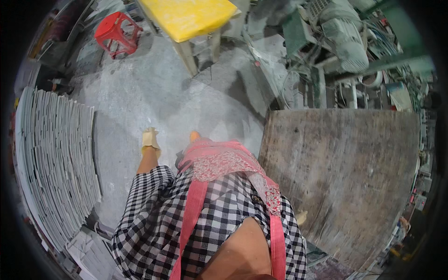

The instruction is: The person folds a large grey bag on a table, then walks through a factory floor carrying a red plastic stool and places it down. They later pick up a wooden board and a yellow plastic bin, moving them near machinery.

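I look straight down my own body, which is dressed in black-and-white checked cloth with a pink apron over it. A bare arm of mine shows at the lower edge, bent close to my side. Just past my right hip a small pale bit, maybe part of my right hand, lies against the edge of a large worn wooden board. Its fingers are hidden. My left hand is nowhere in the picture. My feet stand on the grey dusty floor.
A stack of thin grey slabs leans on edge at my left. A yellow-topped table and a red plastic stool stand ahead. Dusty machinery with a motor and cables fills the upper right behind the board.
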`<action>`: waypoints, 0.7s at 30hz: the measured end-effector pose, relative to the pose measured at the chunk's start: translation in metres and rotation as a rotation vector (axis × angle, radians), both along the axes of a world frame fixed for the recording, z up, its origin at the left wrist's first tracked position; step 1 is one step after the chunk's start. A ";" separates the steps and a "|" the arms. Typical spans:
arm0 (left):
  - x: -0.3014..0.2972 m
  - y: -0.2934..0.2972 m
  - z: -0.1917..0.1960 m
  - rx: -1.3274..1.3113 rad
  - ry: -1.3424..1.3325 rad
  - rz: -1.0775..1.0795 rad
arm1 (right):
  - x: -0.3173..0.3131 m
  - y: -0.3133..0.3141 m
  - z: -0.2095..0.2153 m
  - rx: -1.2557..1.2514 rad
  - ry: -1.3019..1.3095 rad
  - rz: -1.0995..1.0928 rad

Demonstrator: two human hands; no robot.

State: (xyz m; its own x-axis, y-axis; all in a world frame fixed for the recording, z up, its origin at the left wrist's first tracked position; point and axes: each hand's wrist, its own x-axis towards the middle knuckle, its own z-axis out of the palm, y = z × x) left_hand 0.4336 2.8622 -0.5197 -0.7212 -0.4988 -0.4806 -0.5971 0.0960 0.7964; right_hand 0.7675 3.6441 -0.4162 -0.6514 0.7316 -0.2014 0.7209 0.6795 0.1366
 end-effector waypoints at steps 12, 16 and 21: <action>-0.096 -0.096 0.131 0.012 0.075 -0.050 | -0.480 -0.352 0.055 -1.301 0.354 0.015; -0.120 -0.111 0.156 0.025 0.177 0.044 | -0.544 -0.456 0.076 -1.438 0.220 0.147; -0.216 -0.156 0.175 0.089 0.281 0.059 | -0.641 -0.574 0.105 -1.612 0.160 0.372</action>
